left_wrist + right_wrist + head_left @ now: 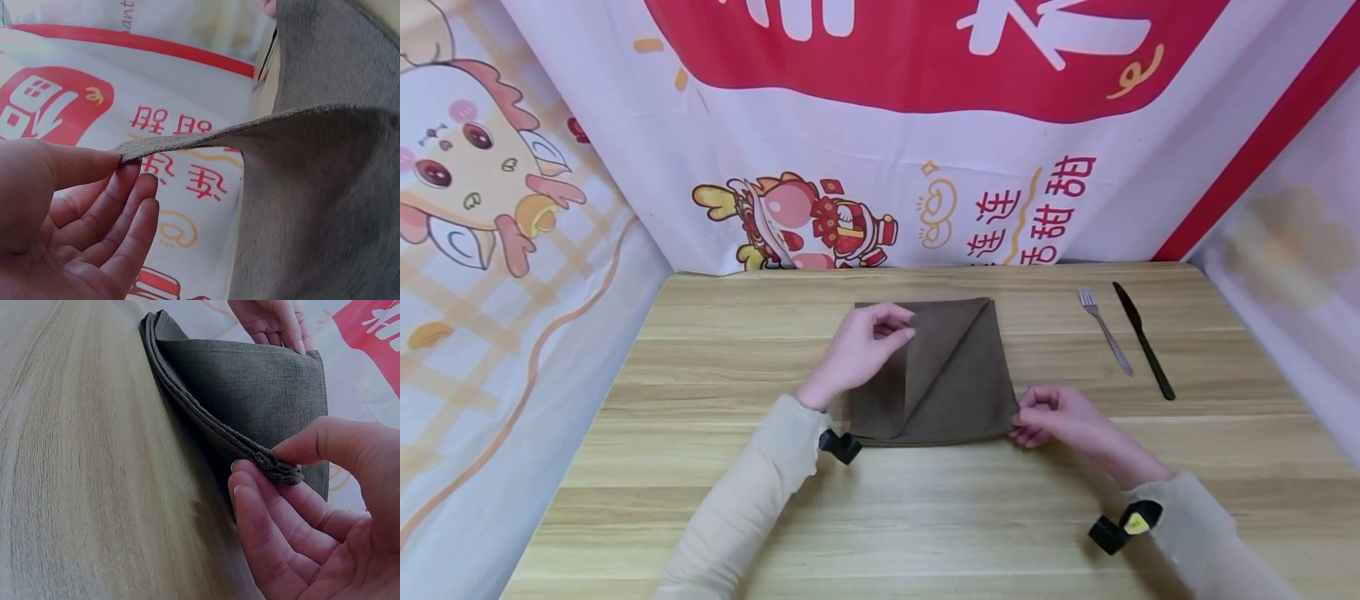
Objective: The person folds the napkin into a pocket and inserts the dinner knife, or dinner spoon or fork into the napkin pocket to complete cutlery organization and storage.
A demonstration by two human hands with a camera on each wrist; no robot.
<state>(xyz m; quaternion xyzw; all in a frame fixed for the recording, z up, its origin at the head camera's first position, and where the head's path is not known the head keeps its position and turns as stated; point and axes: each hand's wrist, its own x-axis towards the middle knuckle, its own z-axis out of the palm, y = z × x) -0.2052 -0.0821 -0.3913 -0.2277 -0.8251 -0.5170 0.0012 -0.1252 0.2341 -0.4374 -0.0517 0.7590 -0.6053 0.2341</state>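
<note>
A dark brown cloth napkin [962, 375], folded in layers into a square, lies on the wooden table in the head view. My left hand [861, 346] pinches a lifted corner of its top layer between thumb and fingers; in the left wrist view the cloth edge [187, 140] stretches away from the left hand [87, 219]. At the near right corner, my right hand [1060, 421] grips the stacked layers. The right wrist view shows the thick layered corner of the napkin [250, 381] between thumb and fingers of the right hand [325, 512].
To the right on the wooden table [700, 350] lie a fork [1105, 331] and a black knife [1142, 340], side by side. A printed cloth backdrop [880, 142] hangs along the far edge, with more printed cloth [535, 275] at the left.
</note>
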